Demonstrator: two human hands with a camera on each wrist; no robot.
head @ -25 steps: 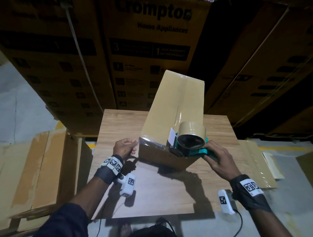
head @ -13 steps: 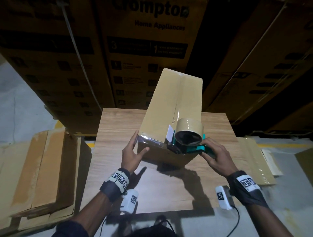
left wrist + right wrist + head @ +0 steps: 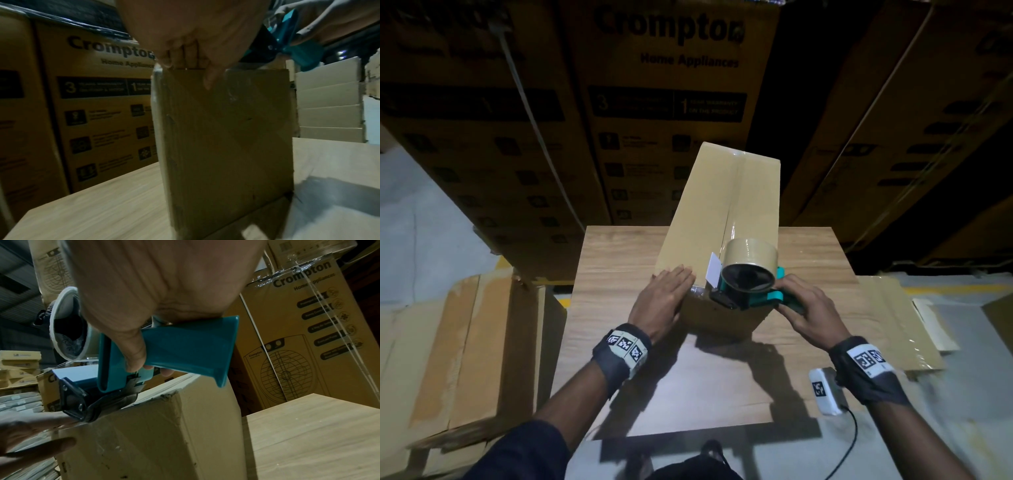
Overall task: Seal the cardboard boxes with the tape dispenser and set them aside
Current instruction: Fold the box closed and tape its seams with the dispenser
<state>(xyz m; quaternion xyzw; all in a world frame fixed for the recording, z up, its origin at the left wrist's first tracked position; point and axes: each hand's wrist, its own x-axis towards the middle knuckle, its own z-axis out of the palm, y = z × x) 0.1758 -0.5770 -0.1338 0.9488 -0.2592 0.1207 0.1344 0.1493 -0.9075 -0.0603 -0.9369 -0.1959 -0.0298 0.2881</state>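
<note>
A long plain cardboard box [image 3: 722, 205] lies on the wooden table [image 3: 619, 260], its glossy taped top running away from me. My left hand [image 3: 664, 291] lies flat on the near left corner of the box top, fingers straight, thumb down the near face [image 3: 207, 81]. My right hand [image 3: 804, 308] grips the teal handle of the tape dispenser [image 3: 746, 287], whose black blade end sits on the near top edge of the box [image 3: 144, 426]. The roll of brown tape [image 3: 751, 251] stands above it. In the right wrist view the dispenser [image 3: 164, 350] tilts down onto that edge.
Tall printed appliance cartons [image 3: 667, 102] wall off the far side of the table. An open cardboard box [image 3: 448, 342] stands on the floor at the left. Flattened cardboard [image 3: 887, 308] lies at the table's right. A small white device [image 3: 825, 390] with a cable hangs under my right wrist.
My left hand rose from beside the box's near left corner and now lies flat on the box top. The right hand and dispenser stayed at the near edge.
</note>
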